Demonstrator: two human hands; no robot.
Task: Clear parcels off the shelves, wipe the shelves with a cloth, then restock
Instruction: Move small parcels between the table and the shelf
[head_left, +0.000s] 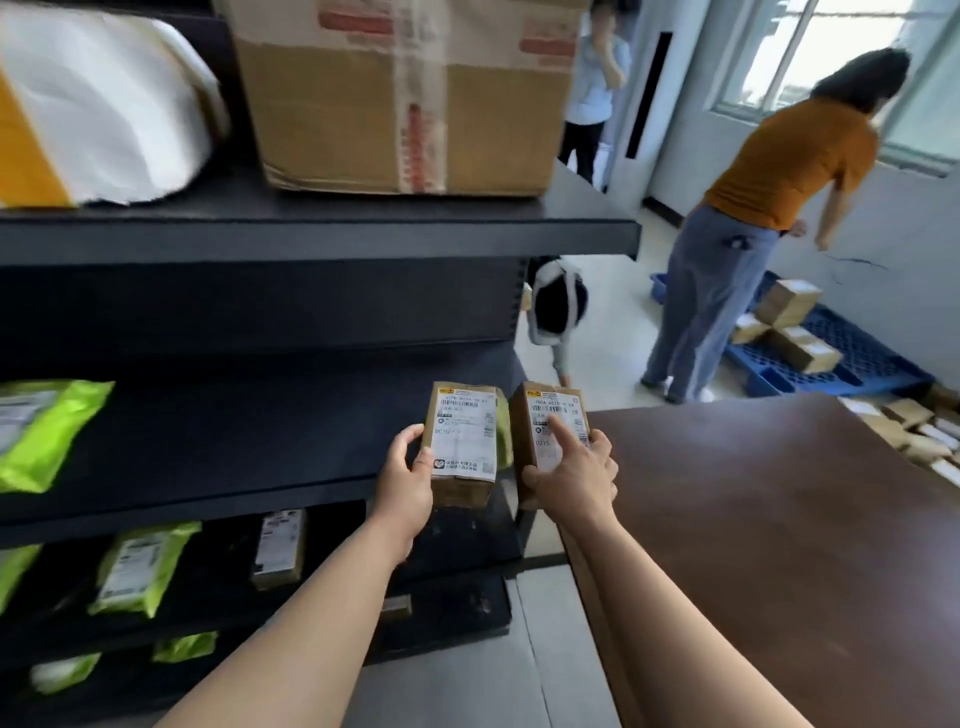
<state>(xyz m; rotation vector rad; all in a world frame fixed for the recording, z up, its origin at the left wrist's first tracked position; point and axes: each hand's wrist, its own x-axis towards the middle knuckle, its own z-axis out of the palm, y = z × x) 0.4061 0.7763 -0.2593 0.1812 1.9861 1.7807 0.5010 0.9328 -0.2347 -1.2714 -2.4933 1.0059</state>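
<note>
My left hand (408, 480) grips a small brown parcel (464, 441) with a white label, held upright over the right end of the dark middle shelf (234, 441). My right hand (574, 475) grips a second small labelled brown parcel (545, 431) just to its right, index finger stretched across the label. A green edge shows behind the left parcel. A green mailer bag (44, 431) lies at the shelf's left end. The upper shelf (311, 228) carries a large taped cardboard box (405, 93) and a white bundle (109, 104).
Lower shelves hold green mailers (143, 566) and a small box (280, 545). A dark brown table (779, 545) stands to the right. A person in an orange top (748, 223) stands by a blue pallet (831, 358) with boxes; a child (556, 312) and another person (597, 83) are beyond.
</note>
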